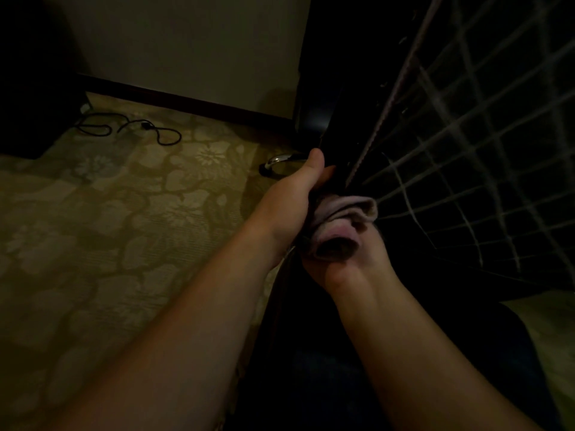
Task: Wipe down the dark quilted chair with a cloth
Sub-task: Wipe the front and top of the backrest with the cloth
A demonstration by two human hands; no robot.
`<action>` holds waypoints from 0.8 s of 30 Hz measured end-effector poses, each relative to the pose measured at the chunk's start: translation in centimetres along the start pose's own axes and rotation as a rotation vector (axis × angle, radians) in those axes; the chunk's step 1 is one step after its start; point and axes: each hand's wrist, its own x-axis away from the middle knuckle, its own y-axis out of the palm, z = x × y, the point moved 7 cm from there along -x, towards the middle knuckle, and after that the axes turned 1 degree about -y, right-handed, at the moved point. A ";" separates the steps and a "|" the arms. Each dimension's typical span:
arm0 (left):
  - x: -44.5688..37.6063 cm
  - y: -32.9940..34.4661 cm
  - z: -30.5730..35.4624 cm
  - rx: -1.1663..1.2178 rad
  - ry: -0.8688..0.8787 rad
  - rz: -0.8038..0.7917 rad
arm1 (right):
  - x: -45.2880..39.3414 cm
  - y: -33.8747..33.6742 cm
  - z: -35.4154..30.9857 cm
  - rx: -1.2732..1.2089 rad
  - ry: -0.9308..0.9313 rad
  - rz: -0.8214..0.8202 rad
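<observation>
My chair [485, 126] fills the right side of the frame, dark, with pale stitch lines crossing in a diamond grid; its edge runs as a long band from the top right down toward the centre, and that slant is its long axis here. My left hand [298, 194] grips that edge at the centre of the frame, thumb up and pointing toward the top. Just below it, my right hand [345, 259] holds a bunched pale cloth [345, 216], which is pressed against the chair where the stitching begins. Both forearms reach up from the bottom of the frame. The light is dim. The floor is a yellowish carpet [124, 213] with a flower pattern. A black cable [133, 129] lies looped on it at upper left, near the dark baseboard of a pale wall [186, 42]. A shiny chair foot [277, 161] shows just left of my left hand.
</observation>
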 end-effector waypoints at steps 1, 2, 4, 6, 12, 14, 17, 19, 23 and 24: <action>0.1 0.0 0.0 -0.002 -0.009 0.000 | -0.6 -0.6 0.1 -0.026 0.013 0.004; 0.2 0.1 0.0 -0.013 -0.013 0.001 | -1.2 -1.2 0.2 -0.059 0.016 0.017; 0.0 -0.1 0.0 -0.033 -0.002 -0.007 | -1.3 -1.3 0.2 -0.107 0.011 0.030; -0.1 -0.3 -0.1 -0.023 0.005 -0.005 | -0.6 -0.9 -0.3 -0.066 -0.038 0.011; -0.5 -0.2 -0.3 -0.020 -0.010 -0.015 | 0.5 -0.3 -0.3 0.054 -0.057 0.017; -0.3 0.0 -0.1 -0.009 -0.006 -0.013 | -0.2 -0.8 0.1 0.012 -0.017 0.050; -0.3 0.0 -0.1 -0.018 0.011 -0.023 | 0.0 -0.1 -0.2 0.017 -0.020 0.051; -0.3 -0.2 -0.1 -0.032 0.008 -0.026 | 0.6 0.8 -0.8 0.037 -0.057 0.020; -0.1 -0.2 -0.1 -0.049 -0.004 -0.031 | 0.9 1.3 -1.2 0.048 -0.094 -0.005; -0.2 -0.3 -0.1 -0.052 0.000 -0.026 | 0.9 1.5 -1.0 0.033 -0.088 -0.005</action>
